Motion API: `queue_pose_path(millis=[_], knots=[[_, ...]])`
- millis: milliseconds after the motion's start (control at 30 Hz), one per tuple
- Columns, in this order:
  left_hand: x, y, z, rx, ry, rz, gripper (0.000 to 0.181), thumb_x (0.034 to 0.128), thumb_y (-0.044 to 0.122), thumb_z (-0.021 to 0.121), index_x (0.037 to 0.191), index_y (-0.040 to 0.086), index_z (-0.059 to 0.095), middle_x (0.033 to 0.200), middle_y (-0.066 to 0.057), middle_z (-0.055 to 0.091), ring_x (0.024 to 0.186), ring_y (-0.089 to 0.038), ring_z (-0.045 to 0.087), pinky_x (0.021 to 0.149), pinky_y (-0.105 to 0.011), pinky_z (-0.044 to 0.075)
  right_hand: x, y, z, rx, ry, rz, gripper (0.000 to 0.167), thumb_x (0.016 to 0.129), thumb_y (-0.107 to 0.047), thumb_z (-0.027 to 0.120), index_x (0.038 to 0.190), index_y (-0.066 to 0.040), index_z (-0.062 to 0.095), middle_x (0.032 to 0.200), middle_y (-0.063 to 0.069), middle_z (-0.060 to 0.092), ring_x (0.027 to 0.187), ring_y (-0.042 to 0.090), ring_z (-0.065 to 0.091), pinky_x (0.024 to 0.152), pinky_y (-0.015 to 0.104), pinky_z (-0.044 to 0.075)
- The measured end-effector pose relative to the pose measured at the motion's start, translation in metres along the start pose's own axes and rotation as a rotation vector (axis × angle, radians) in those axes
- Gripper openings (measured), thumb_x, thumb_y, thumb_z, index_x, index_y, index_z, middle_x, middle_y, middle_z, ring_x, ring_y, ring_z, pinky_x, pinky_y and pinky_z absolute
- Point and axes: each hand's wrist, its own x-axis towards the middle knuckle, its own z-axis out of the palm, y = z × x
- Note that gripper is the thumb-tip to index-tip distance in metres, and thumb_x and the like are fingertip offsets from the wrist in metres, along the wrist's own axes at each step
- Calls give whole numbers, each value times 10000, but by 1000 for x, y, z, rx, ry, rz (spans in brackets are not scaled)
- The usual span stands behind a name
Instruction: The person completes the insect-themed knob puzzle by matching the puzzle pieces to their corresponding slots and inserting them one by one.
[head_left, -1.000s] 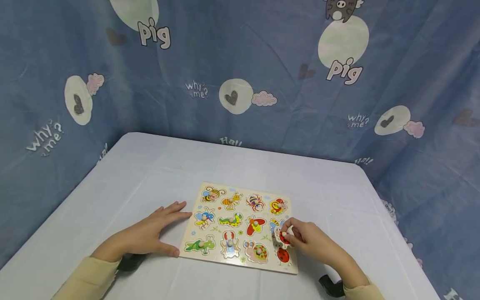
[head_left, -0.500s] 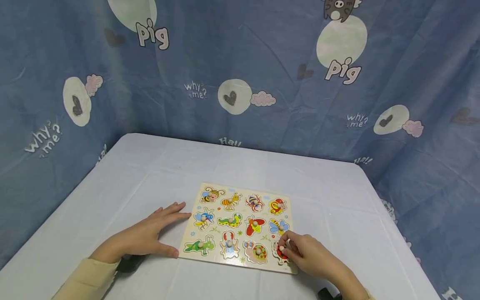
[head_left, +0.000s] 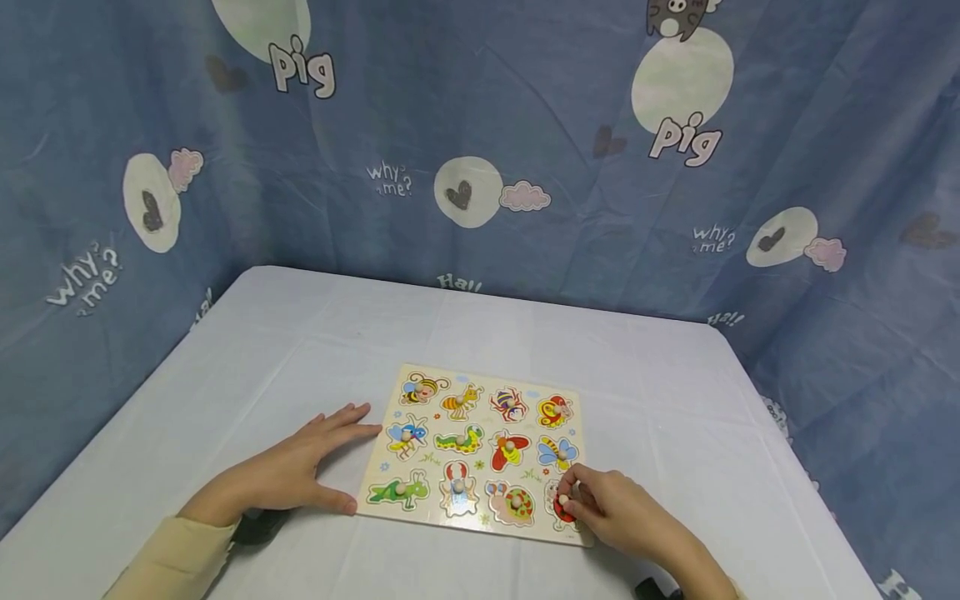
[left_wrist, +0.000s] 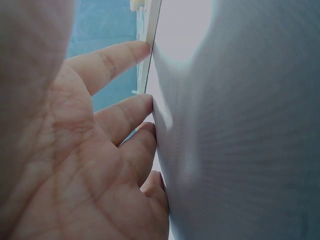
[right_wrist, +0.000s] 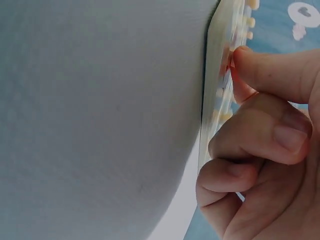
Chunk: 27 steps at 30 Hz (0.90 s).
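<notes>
A pale wooden peg puzzle board [head_left: 542, 532] with colourful insect pieces lies flat on the table. My right hand [head_left: 615, 510] pinches the knob of a red ladybug piece [head_left: 562, 520] between thumb and index finger, its other fingers curled underneath. That piece sits at the board's near right corner and looks level with its recess, partly covered by my fingers. At the opposite side, my left hand [head_left: 303, 462] lies with spread, straight fingers, the fingertips touching the board's left edge. In the left wrist view its palm [left_wrist: 75, 165] shows, holding nothing.
Other knobbed pieces fill the board, among them a snail [head_left: 513, 505], a dragonfly [head_left: 557, 452] and a stag beetle [head_left: 458, 492]. A white cloth [head_left: 315, 333] covers the table. Blue printed curtain [head_left: 337, 225] hangs behind and at both sides.
My right hand has moved towards the near right corner and lowered the ladybug piece over its printed recess, where it now lies flatter. The left hand has stayed in place.
</notes>
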Motion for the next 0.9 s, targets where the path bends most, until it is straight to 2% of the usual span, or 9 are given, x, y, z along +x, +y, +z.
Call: queue_pose_path(millis=[300,700,900], knots=[[0,0,0,-7,2,1,999,605,633,839,1474,324,454,1657,-56,245,1532,-401,172,1215,-663,98,1,2,1,0,0,15,43,960,-294,652,970,-270,618,569,-157,400,502,-45,331,476,138,296],[2,2,-3,2,5,22,999,607,652,817,1473,278,488,1653,-92,249,1529,-421,164,1203,-683,108,3,0,-5,28,-42,35,66,967,-319,641,976,-255,629,589,-134,422,514,-27,350,472,153,312],[2,2,-1,15,4,11,1005,615,647,819,1478,259,484,1652,-98,250,1526,-418,179,1205,-679,118,6,0,-5,-9,-28,43,38,962,-293,651,978,-268,628,590,-133,418,514,-24,349,472,156,312]])
